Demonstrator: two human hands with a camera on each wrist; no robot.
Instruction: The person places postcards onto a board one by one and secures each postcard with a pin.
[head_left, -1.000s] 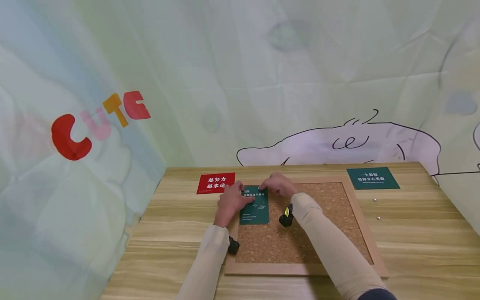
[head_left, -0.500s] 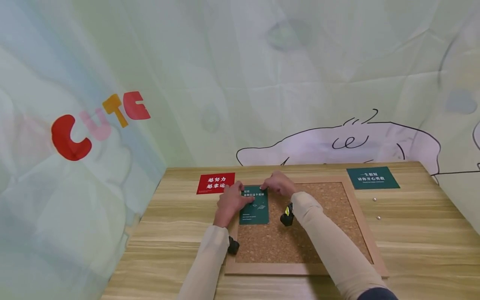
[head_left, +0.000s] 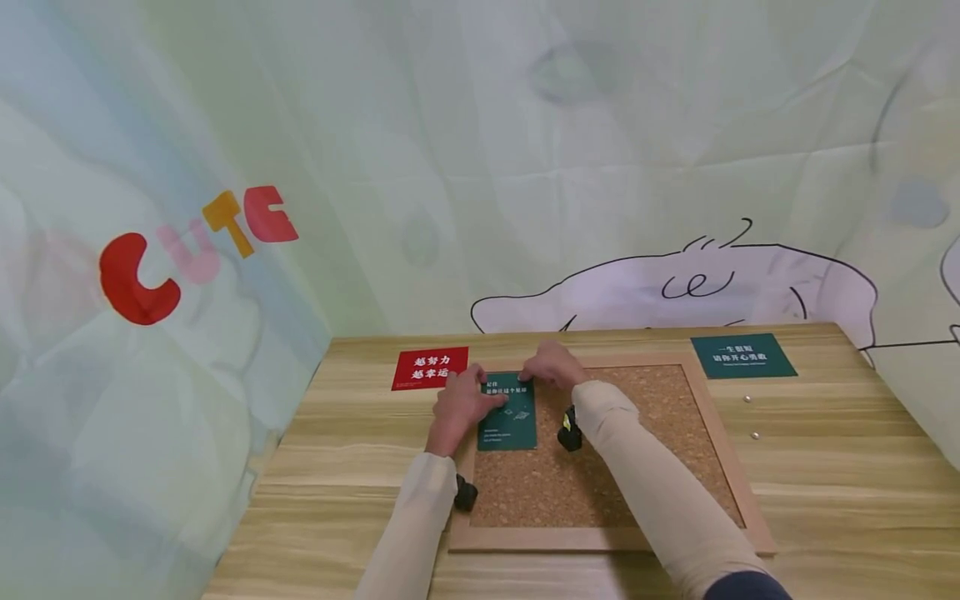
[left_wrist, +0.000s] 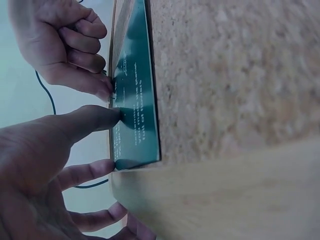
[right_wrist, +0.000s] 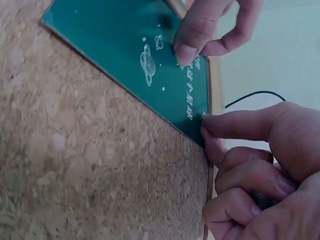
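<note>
A dark green card (head_left: 506,435) with white print lies upright along the left side of a wood-framed cork board (head_left: 600,500). My left hand (head_left: 461,407) rests at its upper left, the thumb on the card's face and the index fingertip at its corner in the left wrist view. At the card's upper right corner, my right hand (head_left: 553,365) pinches a small pale thumbtack (right_wrist: 203,115) between thumb and index finger. The tack is mostly hidden by those fingertips. The other fingers of this hand are curled in.
A red card (head_left: 427,367) lies on the wooden table (head_left: 337,492) behind the left hand, partly covered by it. Another green card (head_left: 744,356) lies at the back right. Two silver tacks, a far one (head_left: 747,399) and a nearer one (head_left: 755,436), sit right of the board.
Both hands stay at the card's top corners. The right fingertips shift only very slightly at the corner, and the head view has moved a little.
</note>
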